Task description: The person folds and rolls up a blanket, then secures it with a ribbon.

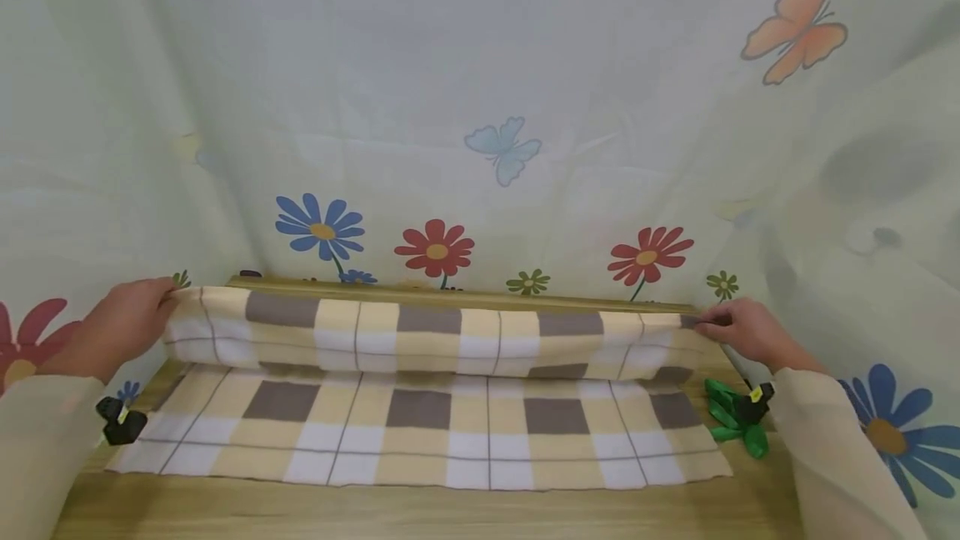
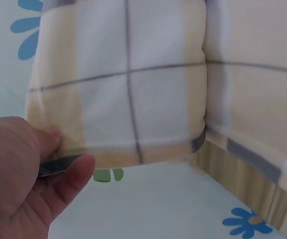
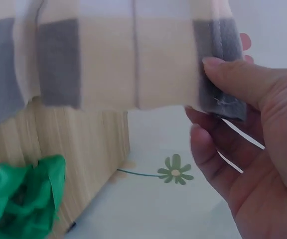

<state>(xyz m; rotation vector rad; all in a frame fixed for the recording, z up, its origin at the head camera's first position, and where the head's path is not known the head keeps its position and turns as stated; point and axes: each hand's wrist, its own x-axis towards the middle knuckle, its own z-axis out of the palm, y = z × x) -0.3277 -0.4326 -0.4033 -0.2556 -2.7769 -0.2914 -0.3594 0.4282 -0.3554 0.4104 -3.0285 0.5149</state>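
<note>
A cream, white and grey checked cloth (image 1: 420, 432) lies across the wooden tabletop, its far part lifted and folded up into a raised strip. My left hand (image 1: 133, 319) pinches the left corner of the raised edge between thumb and fingers; in the left wrist view, the cloth (image 2: 158, 109) hangs from that grip, with a dark patch showing between the fingers. At the opposite end, my right hand (image 1: 750, 330) pinches the right corner. The right wrist view shows the thumb pressing on a dark grey square of the cloth (image 3: 108, 64), fingers behind it.
A shiny green ribbon-like piece of fabric (image 1: 738, 419) lies at the right side of the wooden tabletop (image 1: 420, 515), near my right wrist. Behind and on both sides hangs a pale curtain (image 1: 375, 90) printed with flowers and butterflies.
</note>
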